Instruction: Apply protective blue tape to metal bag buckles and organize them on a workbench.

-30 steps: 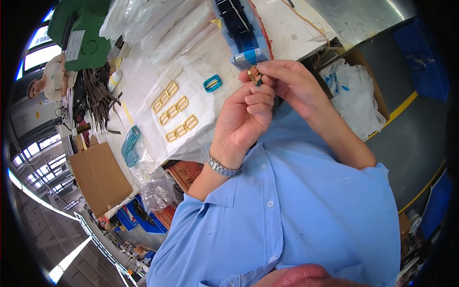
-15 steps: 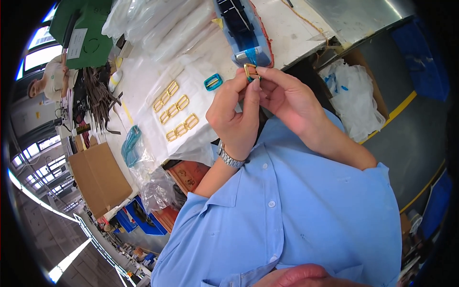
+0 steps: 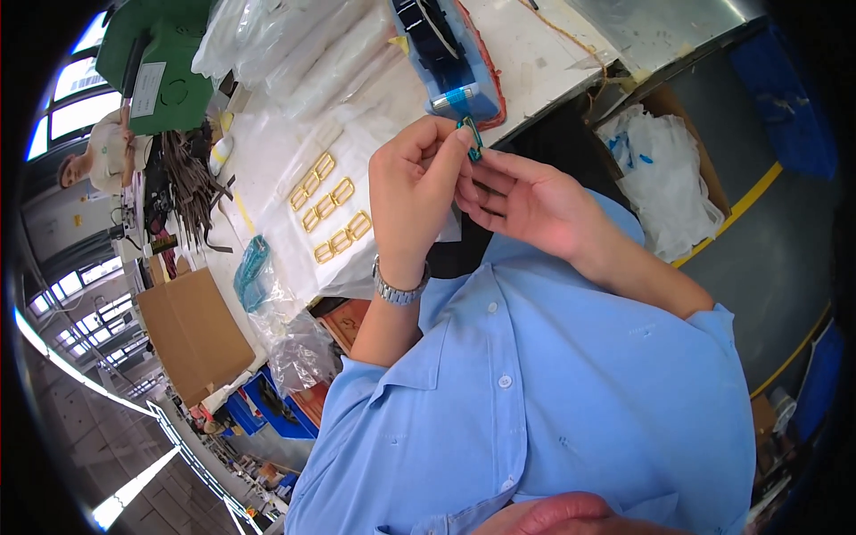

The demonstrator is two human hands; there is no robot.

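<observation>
A small buckle [image 3: 474,139] with a teal covering is held up just in front of the tape dispenser. My left hand [image 3: 415,174], a metal watch on its wrist, pinches it between thumb and fingers. At the buckle's lower end are the fingertips of my right hand [image 3: 544,201], closed on it, the other fingers loosely curled below. Teal tape [image 3: 458,98] shows at the near end of the blue tape dispenser [image 3: 486,105]. To the left, gold buckles [image 3: 330,203] lie in three slanting rows on white sheeting. My left hand hides part of the table.
Clear plastic bags [image 3: 294,53] lie at the far side. Leftward are dark strips [image 3: 183,178], a bag of teal pieces [image 3: 252,272] and a cardboard sheet [image 3: 196,334]. A box with white plastic [image 3: 664,174] stands right, below the table. Another person [image 3: 107,156] is at far left.
My left hand has shifted left and turned more upright. The held buckle, showing gold before, now shows its teal side. The teal buckle seen on the table before is no longer visible.
</observation>
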